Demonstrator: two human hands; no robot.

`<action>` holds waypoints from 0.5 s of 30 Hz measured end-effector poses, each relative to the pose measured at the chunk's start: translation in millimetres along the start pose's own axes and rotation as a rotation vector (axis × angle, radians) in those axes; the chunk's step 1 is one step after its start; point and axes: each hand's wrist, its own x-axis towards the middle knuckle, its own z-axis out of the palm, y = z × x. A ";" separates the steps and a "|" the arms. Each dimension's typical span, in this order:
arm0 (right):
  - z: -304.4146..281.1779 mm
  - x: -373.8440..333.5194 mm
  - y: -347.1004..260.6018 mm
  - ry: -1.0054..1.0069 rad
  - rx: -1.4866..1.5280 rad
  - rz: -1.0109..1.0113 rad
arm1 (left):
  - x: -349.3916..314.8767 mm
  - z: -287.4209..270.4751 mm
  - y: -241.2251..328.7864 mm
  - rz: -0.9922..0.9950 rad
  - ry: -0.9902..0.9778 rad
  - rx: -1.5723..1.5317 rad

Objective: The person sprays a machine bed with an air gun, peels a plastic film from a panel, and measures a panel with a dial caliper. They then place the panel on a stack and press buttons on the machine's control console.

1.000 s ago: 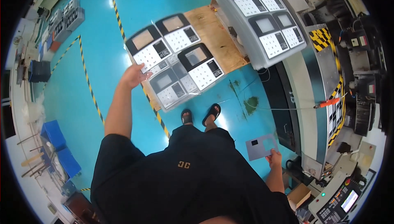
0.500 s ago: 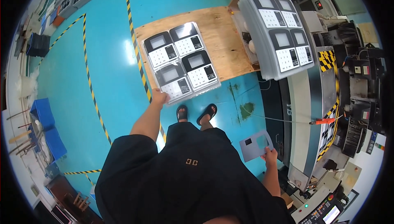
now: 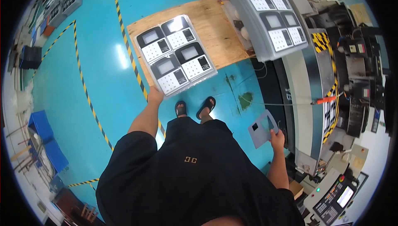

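My left hand [image 3: 155,95] is at the near left corner of a clear plastic tray [image 3: 194,79], its fingers bunched against the edge and partly hidden. Several black-and-white panels [image 3: 191,62], each with a window cutout and a keypad print, lie face up in the tray. Out to the right, my right hand [image 3: 277,139] pinches a thin grey panel [image 3: 258,133] by its edge. This panel has a large window and a small dark rectangle, and it hangs tilted above the floor.
The tray rests on a wooden board [image 3: 211,27]. A tall stack of similar trays [image 3: 265,43] stands at the board's right end. Beyond it is a machine with striped edges [image 3: 321,74] and an orange-handled air gun [image 3: 325,100]. A control panel [image 3: 336,201] sits lower right.
The near left panel in the tray looks sharper, without its earlier greyish look. My right hand has raised and turned the grey panel. The whole view has shifted slightly.
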 end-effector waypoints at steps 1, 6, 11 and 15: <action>-0.9 -2.9 3.3 0.025 -0.039 -0.061 | -3.1 -1.2 3.9 0.004 -0.046 0.030; 0.1 -26.9 -37.6 0.091 0.196 -0.209 | -21.6 -10.0 21.9 0.332 -0.013 0.256; -0.6 -53.7 -140.0 -0.259 0.894 -0.148 | -55.7 -0.5 63.3 0.457 -0.416 -0.135; -8.3 -65.2 -163.5 -0.413 1.117 -0.150 | -187.6 -36.3 186.6 0.272 -1.192 -0.611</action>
